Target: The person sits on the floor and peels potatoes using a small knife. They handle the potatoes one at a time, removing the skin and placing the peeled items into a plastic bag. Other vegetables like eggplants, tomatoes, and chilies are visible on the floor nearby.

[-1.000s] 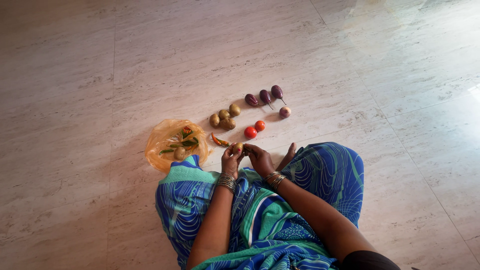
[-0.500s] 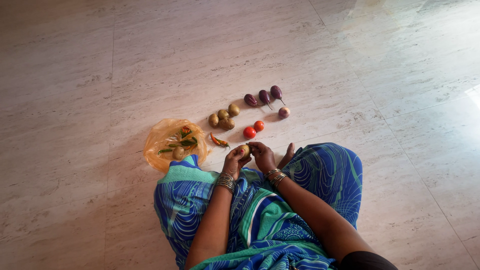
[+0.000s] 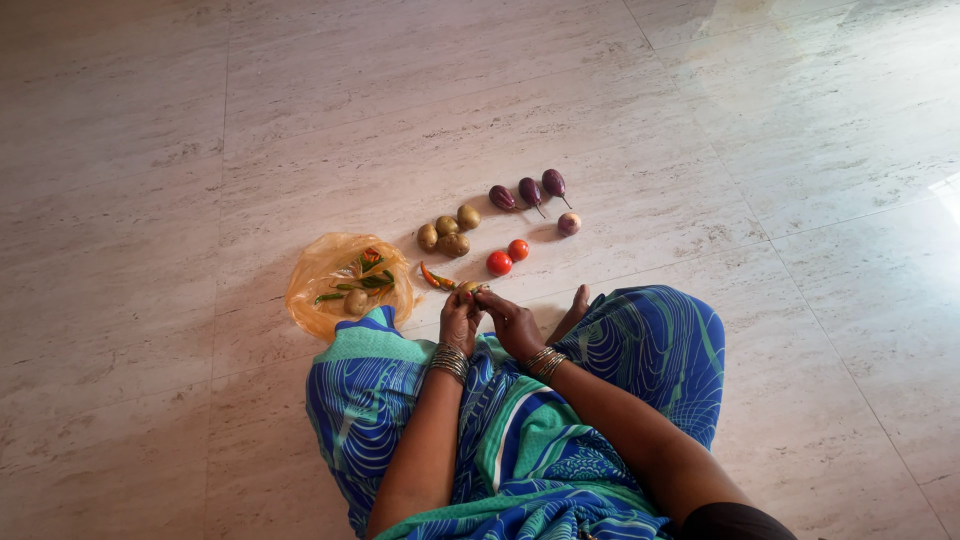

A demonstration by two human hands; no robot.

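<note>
Head view, looking down at a seated person in a blue and green patterned garment (image 3: 520, 430) on a pale stone floor (image 3: 700, 150).

Held thing: a small potato (image 3: 468, 290), tan-brown, rounded, dull skin. It sits at the fingertips of both hands, just above the lap and close over the floor. Left hand (image 3: 460, 320) cups it from below and the side, grip closed on it. Right hand (image 3: 515, 322) reaches in from the other side with fingertips at the potato's top; the pictures do not show whether it pinches or only touches. Most of the potato is hidden by fingers. Metal bangles (image 3: 452, 362) on both wrists.

Room around the grip: just beyond the hands, touching nothing, lie an orange-red chilli (image 3: 437, 279) and two tomatoes (image 3: 508, 257), smooth and red. Farther out, a cluster of four more potatoes (image 3: 447, 234). Beyond those, three small purple brinjals (image 3: 528, 192) in a row, glossy, with stems, and a small pinkish onion (image 3: 569, 224) beside them. To the left-hand side of the grip, a crumpled translucent orange plastic bag (image 3: 325, 275) holds green chillies, leaves and one more potato; its near edge meets the garment's hem. A bare foot (image 3: 575, 308) shows just beside the right hand.

Floor is polished, faintly veined, with thin tile joints; wide bare stretches lie past the vegetables and to either side.
</note>
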